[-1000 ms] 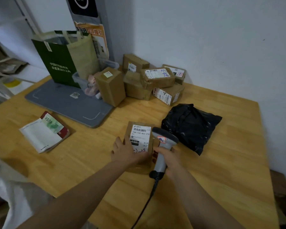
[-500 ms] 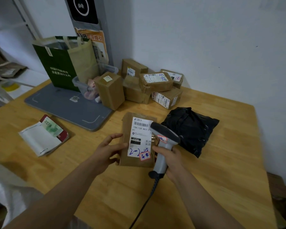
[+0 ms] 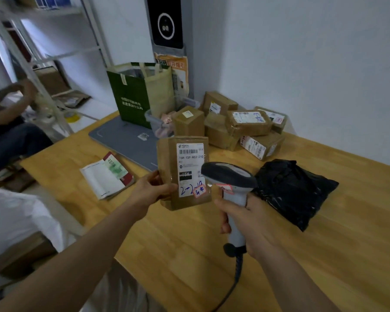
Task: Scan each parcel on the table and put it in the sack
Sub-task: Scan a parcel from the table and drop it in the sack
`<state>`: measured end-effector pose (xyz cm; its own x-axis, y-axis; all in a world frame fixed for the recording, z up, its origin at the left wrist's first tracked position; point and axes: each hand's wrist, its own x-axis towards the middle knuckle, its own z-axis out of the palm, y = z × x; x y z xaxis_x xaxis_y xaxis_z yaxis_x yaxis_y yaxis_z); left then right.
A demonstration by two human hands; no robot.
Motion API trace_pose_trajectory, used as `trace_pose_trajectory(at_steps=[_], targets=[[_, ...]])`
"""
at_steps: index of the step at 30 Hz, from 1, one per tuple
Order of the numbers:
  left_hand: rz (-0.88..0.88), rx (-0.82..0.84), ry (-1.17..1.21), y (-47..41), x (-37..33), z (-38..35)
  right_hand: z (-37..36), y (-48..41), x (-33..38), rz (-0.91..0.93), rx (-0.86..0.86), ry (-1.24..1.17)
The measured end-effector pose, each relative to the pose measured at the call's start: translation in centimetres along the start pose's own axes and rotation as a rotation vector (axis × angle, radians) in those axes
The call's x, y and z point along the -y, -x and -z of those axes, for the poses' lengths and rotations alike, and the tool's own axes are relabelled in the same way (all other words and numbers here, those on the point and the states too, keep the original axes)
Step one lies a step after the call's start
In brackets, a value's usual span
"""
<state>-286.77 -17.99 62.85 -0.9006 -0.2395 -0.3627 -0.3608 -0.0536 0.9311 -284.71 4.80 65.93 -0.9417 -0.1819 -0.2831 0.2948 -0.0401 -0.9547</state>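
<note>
My left hand [image 3: 150,192] grips a flat brown parcel [image 3: 167,167] by its left edge and holds it upright above the wooden table [image 3: 189,255], white label facing me. My right hand [image 3: 251,224] grips the handle of a grey corded barcode scanner [image 3: 231,174], whose head sits just right of the label's lower part. A black plastic parcel [image 3: 295,190] lies on the table to the right. Several brown boxes [image 3: 245,124] are piled at the back by the wall. The white sack [image 3: 16,219] shows at the lower left, beside the table.
A green paper bag [image 3: 131,97] stands on a grey flat pad [image 3: 119,137] at the back left. A booklet [image 3: 106,176] lies left of the held parcel. A seated person [image 3: 7,131] and metal shelving [image 3: 43,59] are at the far left.
The brown parcel lay flat on the table under both hands; my left hand has lifted it and tipped it upright. The scanner has risen with my right hand beside the label.
</note>
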Motion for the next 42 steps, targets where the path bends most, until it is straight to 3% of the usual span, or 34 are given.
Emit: trace_pose_trajectory(at_steps=[12, 34, 38, 42], targets=[[-0.065, -0.141, -0.09, -0.5, 1.0, 1.7, -1.5, 0.9, 0.9, 0.007, 0.024, 0.066], [-0.069, -0.192, -0.119, -0.4, 1.2, 2.2, -2.1, 1.0, 1.4, 0.033, 0.06, 0.129], [-0.041, -0.224, -0.02, 0.1, 1.4, 3.1, -2.7, 0.9, 1.5, 0.055, 0.1, 0.104], [-0.009, -0.373, 0.253, 2.1, 2.5, 6.2, -5.1, 0.6, 1.4, 0.034, 0.206, 0.11]])
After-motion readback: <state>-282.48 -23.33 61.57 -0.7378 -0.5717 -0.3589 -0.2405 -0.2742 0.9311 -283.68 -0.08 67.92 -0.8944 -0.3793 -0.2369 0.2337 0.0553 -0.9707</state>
